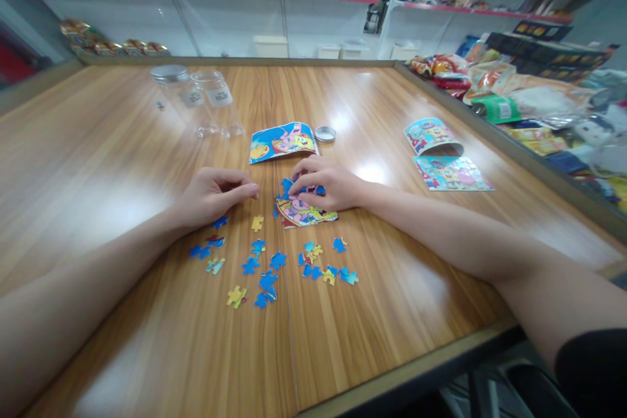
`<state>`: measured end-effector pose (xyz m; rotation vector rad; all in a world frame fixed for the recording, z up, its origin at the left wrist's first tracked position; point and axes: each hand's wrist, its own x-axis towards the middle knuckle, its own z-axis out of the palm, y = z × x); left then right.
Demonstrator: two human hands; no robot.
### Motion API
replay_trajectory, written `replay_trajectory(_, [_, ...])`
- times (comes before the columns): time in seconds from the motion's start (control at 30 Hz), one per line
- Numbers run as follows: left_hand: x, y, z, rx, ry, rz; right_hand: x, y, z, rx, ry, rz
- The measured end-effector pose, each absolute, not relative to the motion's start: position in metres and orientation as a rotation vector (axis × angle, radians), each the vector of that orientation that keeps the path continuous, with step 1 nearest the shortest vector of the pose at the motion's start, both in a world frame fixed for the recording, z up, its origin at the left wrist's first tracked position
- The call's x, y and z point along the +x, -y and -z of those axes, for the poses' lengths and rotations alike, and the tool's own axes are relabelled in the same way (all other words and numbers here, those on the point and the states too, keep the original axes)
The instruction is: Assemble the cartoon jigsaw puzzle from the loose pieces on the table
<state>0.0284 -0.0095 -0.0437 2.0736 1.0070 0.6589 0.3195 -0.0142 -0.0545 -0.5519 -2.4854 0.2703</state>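
A partly joined jigsaw puzzle (306, 214) with a pink and yellow cartoon picture lies on the wooden table. Over its upper part is my right hand (329, 184), fingers bent and their tips around a blue puzzle piece (285, 187) at the puzzle's upper left edge. To the left, my left hand (213, 196) rests on the table with thumb and forefinger pinched together; whatever may be between them is hidden. Loose blue pieces (268, 280) and a yellow piece (257, 223) are scattered nearer to me. Beyond the puzzle lies a curled picture sheet (283, 142) with similar cartoon figures.
Two clear plastic jars (215, 101) stand at the back left, one with a silver lid. A loose round lid (325, 134) lies beside the picture sheet. At the right is a folded cartoon leaflet (453, 172). Packaged goods (494, 108) are heaped past the table's right edge.
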Motion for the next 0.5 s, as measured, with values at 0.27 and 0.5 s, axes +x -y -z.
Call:
replay_trajectory(0.27, [0.0273, 0.008, 0.0459, 2.104, -0.998, -0.655, 0.317, 0.0108, 0.0549, -0.537, 2.454, -0.263])
replay_trajectory(0.5, [0.0268, 0.0065, 0.0481, 2.121, -0.961, -0.677, 0.3161, 0.0145, 0.0516, -0.572, 2.461, -0.261])
